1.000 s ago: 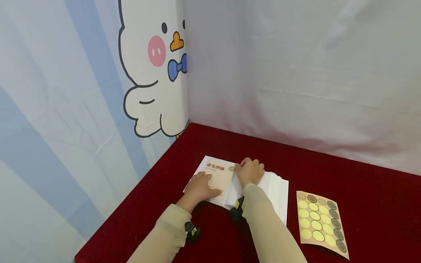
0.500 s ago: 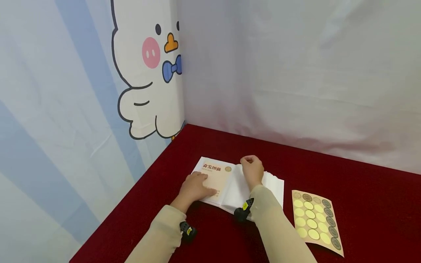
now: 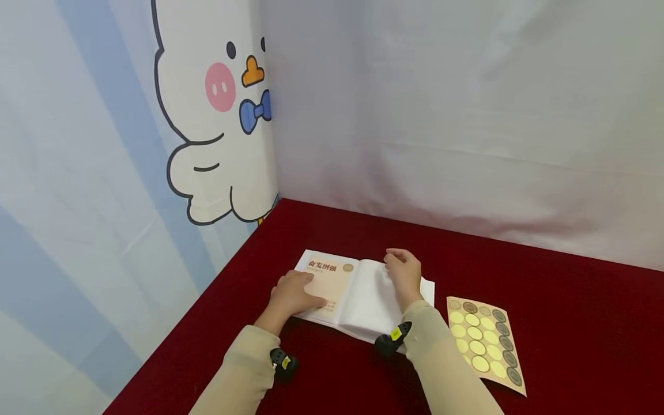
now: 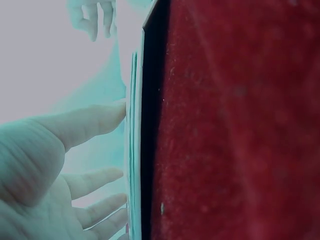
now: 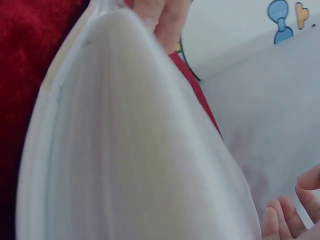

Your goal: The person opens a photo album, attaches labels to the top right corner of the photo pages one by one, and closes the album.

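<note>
On the red cloth table [image 3: 544,288], the booklet [image 3: 332,285] lies open; left hand [image 3: 290,294] presses flat on its cover, right hand [image 3: 403,275] curls over lifted white pages [image 3: 370,300]. Best keep that cover pinned, turning pages gently.

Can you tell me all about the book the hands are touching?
The open white-paged paper book lies flat on the red velvety tablecloth. Its left side shows a peach cover page with red printed characters and a small round gold sticker. The left hand rests flat on that cover page. The right hand curls over the pale right-hand pages, which bulge upward in the right wrist view.
</note>
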{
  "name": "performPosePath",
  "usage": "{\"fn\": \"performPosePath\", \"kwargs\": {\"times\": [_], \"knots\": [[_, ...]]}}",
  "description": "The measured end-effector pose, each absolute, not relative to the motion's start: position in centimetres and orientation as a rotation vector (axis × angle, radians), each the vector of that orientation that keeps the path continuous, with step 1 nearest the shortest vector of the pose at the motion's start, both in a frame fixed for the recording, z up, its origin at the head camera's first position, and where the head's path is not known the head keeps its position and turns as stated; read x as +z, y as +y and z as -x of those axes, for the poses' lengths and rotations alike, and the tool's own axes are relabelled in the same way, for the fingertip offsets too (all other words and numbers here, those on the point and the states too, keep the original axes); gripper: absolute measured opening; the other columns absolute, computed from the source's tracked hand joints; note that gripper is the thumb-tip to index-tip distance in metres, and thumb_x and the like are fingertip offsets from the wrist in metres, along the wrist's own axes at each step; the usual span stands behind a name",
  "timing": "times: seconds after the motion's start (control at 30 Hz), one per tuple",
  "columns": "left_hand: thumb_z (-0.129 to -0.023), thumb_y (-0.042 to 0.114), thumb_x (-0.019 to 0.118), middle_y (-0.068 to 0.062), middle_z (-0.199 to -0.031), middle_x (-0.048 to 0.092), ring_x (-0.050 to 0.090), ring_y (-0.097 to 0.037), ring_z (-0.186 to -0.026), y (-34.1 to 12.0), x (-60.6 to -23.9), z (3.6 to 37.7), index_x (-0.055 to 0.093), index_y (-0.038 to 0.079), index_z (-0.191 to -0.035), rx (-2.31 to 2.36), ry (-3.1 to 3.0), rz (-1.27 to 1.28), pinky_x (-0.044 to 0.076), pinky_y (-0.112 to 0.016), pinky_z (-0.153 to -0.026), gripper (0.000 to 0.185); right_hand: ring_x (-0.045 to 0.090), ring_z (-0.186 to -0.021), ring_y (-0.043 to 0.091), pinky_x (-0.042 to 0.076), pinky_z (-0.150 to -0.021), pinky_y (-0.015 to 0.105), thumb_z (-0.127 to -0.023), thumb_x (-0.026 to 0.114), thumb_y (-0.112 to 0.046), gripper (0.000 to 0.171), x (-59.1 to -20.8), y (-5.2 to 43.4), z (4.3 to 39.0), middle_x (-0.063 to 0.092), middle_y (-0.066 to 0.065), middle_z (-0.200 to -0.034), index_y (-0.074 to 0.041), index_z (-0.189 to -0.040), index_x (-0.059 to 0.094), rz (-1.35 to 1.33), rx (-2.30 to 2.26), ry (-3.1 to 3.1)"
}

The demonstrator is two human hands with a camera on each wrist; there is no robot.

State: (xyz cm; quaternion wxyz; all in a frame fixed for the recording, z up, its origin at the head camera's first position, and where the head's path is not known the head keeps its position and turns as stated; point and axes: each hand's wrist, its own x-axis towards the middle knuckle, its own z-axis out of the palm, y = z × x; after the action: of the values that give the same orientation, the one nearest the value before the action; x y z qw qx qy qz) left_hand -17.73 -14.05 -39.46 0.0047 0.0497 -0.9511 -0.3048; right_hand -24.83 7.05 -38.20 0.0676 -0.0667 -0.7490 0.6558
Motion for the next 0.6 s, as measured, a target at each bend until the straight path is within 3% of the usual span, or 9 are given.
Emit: {"fn": "performPosePath", "kwargs": {"times": [0.17, 0.6], "knots": [[-0.069, 0.033, 0.080, -0.019, -0.128, 0.048, 0.044, -0.036, -0.112, -14.2, -39.4, 17.7, 0.059, 0.005, -0.124, -0.912, -2.997, -0.168, 0.037, -0.052, -0.086, 0.066, 0.057, -0.082, 0.021, 0.046, -0.062, 0.019, -0.087, 0.053, -0.006, 0.028, -37.8, 7.5, 24.3, 0.060, 0.012, -0.095, 0.006, -0.111, 0.061, 0.235, 2.033, -2.203], [-0.068, 0.031, 0.081, -0.021, -0.129, 0.045, 0.042, -0.038, -0.113, -14.0, -39.5, 17.7, 0.056, 0.005, -0.127, -0.970, -2.978, -0.204, 0.035, -0.055, -0.087, 0.069, 0.056, -0.076, 0.015, 0.047, -0.066, 0.020, -0.086, 0.053, -0.005, 0.029, -37.7, 9.3, 23.2, 0.060, 0.014, -0.099, 0.006, -0.112, 0.060, 0.269, 2.043, -2.148]]}}
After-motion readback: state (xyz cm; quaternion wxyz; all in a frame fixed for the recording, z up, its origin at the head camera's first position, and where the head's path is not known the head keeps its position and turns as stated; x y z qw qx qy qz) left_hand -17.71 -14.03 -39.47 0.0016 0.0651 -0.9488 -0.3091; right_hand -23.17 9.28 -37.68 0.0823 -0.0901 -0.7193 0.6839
